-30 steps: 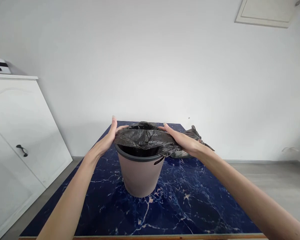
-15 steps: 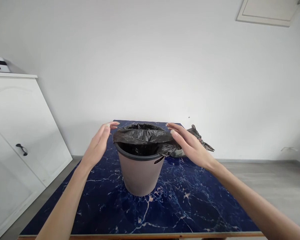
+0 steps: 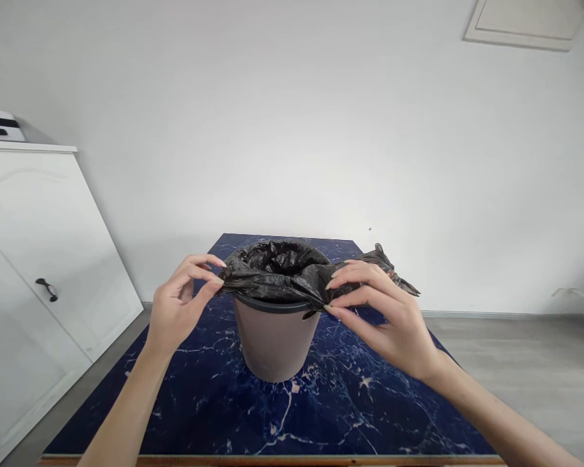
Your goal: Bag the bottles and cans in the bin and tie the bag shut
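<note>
A pinkish-grey bin with a dark rim stands upright on a blue marbled table. Black plastic bag material lines its mouth and lies over the near rim. My left hand pinches the bag's edge at the left of the bin. On the right, my right hand grips the bag edge between thumb and fingers, beside the bin's handle slot. Behind that hand lies a tied, bunched black bag, partly hidden by it.
A white cabinet with a black handle stands at the left, bearing a white and black object. Behind the table is a pale wall. Grey floor shows at the right.
Both hands have come down and closed on the bag's edge. The near side of the bag has been drawn towards me, over the front rim that was bare before.
</note>
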`<state>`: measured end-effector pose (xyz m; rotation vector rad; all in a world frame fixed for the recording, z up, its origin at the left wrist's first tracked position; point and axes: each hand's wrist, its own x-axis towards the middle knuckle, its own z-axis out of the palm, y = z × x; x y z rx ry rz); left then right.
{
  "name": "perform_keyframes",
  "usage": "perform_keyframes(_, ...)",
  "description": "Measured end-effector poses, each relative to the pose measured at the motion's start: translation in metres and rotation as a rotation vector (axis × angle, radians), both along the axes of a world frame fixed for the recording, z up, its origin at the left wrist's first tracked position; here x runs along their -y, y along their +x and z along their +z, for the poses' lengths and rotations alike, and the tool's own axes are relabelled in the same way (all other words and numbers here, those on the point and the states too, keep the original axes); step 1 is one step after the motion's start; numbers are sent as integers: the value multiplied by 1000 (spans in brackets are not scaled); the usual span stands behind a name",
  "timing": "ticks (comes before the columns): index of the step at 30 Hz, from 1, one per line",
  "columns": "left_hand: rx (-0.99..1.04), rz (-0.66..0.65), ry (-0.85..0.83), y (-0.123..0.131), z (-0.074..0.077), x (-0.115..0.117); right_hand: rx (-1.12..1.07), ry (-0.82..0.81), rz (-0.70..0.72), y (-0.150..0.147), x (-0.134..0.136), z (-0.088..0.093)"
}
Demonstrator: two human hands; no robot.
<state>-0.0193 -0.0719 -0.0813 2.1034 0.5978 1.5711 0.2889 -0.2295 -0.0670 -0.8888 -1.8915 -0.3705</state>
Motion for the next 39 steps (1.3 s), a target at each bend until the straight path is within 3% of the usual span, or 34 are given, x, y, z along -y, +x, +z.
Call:
perform_keyframes(6, -100, -63, 155, -12, -7, 15, 170, 83, -35, -6, 19, -7)
perform_keyframes(13, -259, -55, 232, -24, -21, 10, 292, 5, -66, -1, 18, -21)
perform_keyframes(16, -322, -9, 192, -27, -31, 4, 343, -155, -17, 3, 12, -27)
perform_keyframes(20, -471, -75, 28, -31, -40, -2, 372, -516, 58, 9, 11, -29)
perform_keyframes(22, -446, -78, -28, -31, -42, -4, 255, -679, 143, 12, 15, -24)
perform_keyframes(24, -273, -7, -55, -29, -42, -4, 38, -717, 214, 14, 19, -15)
perform_keyframes(26, -56, 45, -84, -22, -40, -4, -222, -575, 234, 13, 21, -5)
perform_keyframes(29, 91, -26, -132, 0, -30, -4, -522, -284, 121, 4, 14, 11)
perform_keyframes(32, 101, -156, -212, 27, -20, -6, -610, -264, -34, -11, -3, 20)
perform_keyframes(35, 205, -241, -415, 50, -14, -10, -638, -418, -46, -23, -26, 15)
perform_keyframes(39, 305, -298, -657, 67, -21, -17, -790, -583, -8, -31, -58, -9)
